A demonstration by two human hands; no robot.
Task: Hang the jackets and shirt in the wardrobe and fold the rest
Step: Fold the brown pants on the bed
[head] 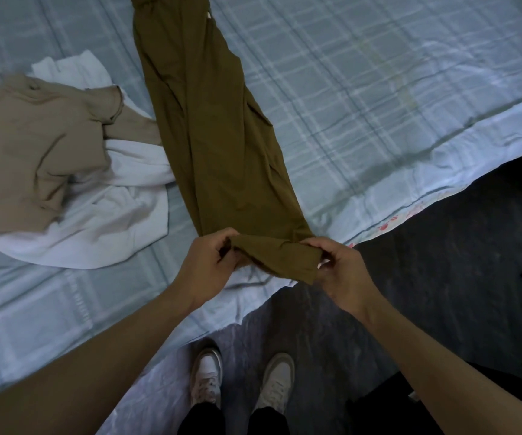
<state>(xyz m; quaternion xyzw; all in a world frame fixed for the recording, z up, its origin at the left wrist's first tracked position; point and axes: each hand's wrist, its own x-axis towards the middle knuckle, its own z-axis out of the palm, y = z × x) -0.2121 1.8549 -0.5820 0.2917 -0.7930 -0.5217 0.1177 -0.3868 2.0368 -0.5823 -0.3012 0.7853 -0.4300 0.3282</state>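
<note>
Bed point(379, 89) in pale plaid carries olive trousers point(209, 127) laid flat 12 to 6 for folding. Left hand point(212, 262) and right hand point(338, 271) pinch the hems at 6, likely to fold upward. Beige top point(33, 142), white garment point(102, 221) wait at 9.

No text, label or number can be read — the small white tag point(208, 15) on the olive trousers point(209, 127) looks blank.

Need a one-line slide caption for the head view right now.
Both hands, left and right, grip the hem of olive trousers laid along the bed.
</note>
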